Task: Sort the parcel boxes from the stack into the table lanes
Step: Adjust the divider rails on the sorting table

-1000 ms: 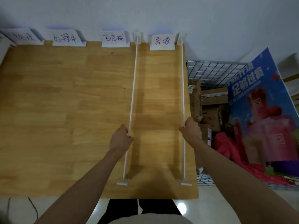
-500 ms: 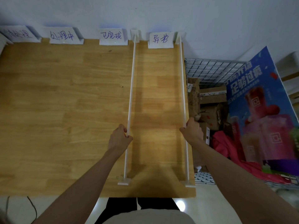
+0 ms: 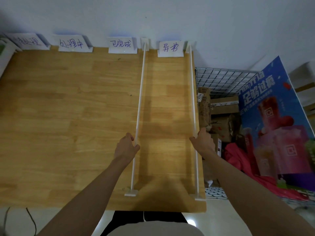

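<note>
A pale wall backs a wooden table (image 3: 68, 116), and four handwritten paper signs (image 3: 122, 45) stand along the table's far edge, well beyond both hands. Two thin white divider rails run from that far edge toward the person, marking off one narrow lane under the rightmost sign.

The left hand (image 3: 126, 147) has its fingers and thumb curled round the left rail (image 3: 139, 106), gripping it part-way along. The right hand (image 3: 202, 142) is wrapped round the right rail (image 3: 193, 99) at about the same depth, at the table's right edge. Both rails end in small flat feet nearer the person than the hands.

The parcel boxes (image 3: 223, 108) are not on the table. They lie jumbled in a wire mesh basket (image 3: 221, 77) just off the right hand's outer side, below the table edge, with a red bag (image 3: 238, 157) beside them and a blue printed poster (image 3: 272, 125) leaning farther right. No lane holds a box yet, so sorting seems not to have begun; the hands appear to be setting the lane.

The boxes look like ordinary brown corrugated card, some scuffed and crumpled, so they are likely light to moderate in weight and fairly stiff, though dented panels may give under a hard squeeze. Their taped faces could be a little slick. A sound hold would probably be across two opposite sides or under a bottom edge. What they contain cannot be told, so fragility is uncertain.
</note>
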Motion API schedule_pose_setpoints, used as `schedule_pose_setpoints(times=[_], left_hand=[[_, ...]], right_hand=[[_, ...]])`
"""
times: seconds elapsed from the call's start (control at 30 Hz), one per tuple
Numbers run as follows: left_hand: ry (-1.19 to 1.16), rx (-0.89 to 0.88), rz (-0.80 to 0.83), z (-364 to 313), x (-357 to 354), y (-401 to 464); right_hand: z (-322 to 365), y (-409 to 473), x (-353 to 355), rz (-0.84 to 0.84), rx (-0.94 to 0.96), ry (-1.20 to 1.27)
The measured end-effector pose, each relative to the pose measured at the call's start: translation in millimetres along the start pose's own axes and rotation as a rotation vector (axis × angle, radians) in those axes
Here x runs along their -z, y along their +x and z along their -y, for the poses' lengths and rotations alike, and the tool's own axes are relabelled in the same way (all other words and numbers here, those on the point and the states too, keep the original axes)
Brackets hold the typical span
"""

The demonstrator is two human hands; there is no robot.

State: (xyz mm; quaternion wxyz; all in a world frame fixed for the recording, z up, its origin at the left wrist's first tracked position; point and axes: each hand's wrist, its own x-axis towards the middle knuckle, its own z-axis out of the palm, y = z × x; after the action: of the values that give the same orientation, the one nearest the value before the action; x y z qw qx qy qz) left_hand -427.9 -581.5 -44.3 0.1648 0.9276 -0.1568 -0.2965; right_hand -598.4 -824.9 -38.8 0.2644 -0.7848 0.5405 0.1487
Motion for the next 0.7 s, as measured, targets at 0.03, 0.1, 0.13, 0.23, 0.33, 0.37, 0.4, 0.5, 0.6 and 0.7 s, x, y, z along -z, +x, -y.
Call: schedule_pose_setpoints(times=[0.03,0.1,0.13,0.23,0.33,0.37,0.4,0.5,0.6,0.7], left_hand=[[0.010,0.000,0.011,-1,2,-1],[0.050,-0.014,0.022,-3,9,-2],[0.084,-0.029,0.020,-5,14,-3],[0.210,-0.102,-0.014,-12,34,-1],[0.246,-0.157,-0.112,-18,67,1],[0.273,-0.184,-0.155,-18,78,0],[0.318,-0.211,-0.202,-17,90,-1],[0.435,-0.251,-0.330,-2,122,-12],[0.485,-0.231,-0.420,25,148,-28],[0.496,-0.186,-0.476,58,172,-41]], right_hand=[[1,-2,3,-0.003,0.002,-0.010],[4,-6,11,-0.027,0.019,-0.022],[6,-8,15,-0.047,0.033,-0.024],[21,-15,33,-0.130,0.113,-0.039],[52,-22,51,-0.210,0.230,-0.081],[64,-25,55,-0.234,0.281,-0.107],[76,-28,58,-0.259,0.337,-0.131],[110,-45,58,-0.329,0.508,-0.180],[145,-68,49,-0.361,0.644,-0.202],[182,-95,37,-0.375,0.734,-0.234]])
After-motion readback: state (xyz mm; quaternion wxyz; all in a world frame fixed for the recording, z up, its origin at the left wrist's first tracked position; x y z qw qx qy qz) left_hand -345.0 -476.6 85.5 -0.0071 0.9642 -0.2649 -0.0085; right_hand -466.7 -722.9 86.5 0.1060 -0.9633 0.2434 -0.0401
